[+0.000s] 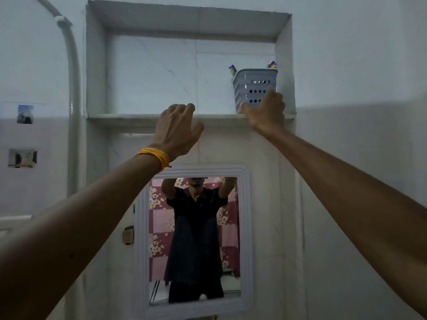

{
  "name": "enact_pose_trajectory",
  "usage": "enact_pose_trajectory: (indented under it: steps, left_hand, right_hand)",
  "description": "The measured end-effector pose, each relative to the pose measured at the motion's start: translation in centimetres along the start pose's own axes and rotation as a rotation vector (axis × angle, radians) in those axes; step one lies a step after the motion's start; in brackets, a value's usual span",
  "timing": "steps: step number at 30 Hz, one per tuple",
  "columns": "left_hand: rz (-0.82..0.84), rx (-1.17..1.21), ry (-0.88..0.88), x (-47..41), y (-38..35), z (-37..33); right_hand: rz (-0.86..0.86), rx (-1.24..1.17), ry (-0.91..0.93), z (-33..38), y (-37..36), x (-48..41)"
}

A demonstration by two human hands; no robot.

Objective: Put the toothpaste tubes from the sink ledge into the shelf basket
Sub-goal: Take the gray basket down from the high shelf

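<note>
A grey perforated basket (pixel 254 85) stands tilted at the right end of the wall niche shelf (pixel 138 116). Purple toothpaste tube ends stick out of its top, one at the left (pixel 232 70) and one at the right (pixel 272 64). My right hand (pixel 265 110) is raised to the basket and grips its lower front. My left hand (pixel 176 129), with a yellow band on the wrist, is lifted in front of the shelf edge, fingers apart, holding nothing. The sink ledge is out of view.
The niche has marble side walls and a top. A framed mirror (pixel 246 227) hangs below the shelf and reflects a person with raised arms. A white pipe (pixel 74 93) runs down the wall at the left.
</note>
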State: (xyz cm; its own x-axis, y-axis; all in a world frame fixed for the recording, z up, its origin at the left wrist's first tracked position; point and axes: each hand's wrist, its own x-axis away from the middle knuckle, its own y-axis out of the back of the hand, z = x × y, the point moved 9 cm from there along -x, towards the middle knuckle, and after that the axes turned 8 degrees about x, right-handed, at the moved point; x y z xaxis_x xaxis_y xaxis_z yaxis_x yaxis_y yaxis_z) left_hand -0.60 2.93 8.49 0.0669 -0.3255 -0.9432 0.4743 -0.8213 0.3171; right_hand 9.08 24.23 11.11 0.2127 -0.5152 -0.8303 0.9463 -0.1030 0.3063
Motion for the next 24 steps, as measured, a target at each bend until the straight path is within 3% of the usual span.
enact_pose_trajectory:
  steps: [3, 8, 14, 24]
  left_hand:
    - [-0.032, -0.038, -0.012, -2.7, -1.7, 2.4]
    - [0.127, -0.14, 0.017, -5.4, -5.8, 5.7]
    - [-0.015, -0.165, -0.027, -5.5, -6.6, 6.0]
    - [0.091, -0.174, 0.06, -5.1, -6.7, 5.9]
  right_hand:
    - [-0.055, -0.029, -0.083, -0.1, -0.7, -2.6]
    - [-0.046, -0.084, -0.173, -0.7, -2.5, -6.2]
    - [-0.114, -0.094, -0.246, -1.6, -3.5, -7.8]
    - [-0.154, -0.174, -0.262, -0.8, -1.9, -6.3]
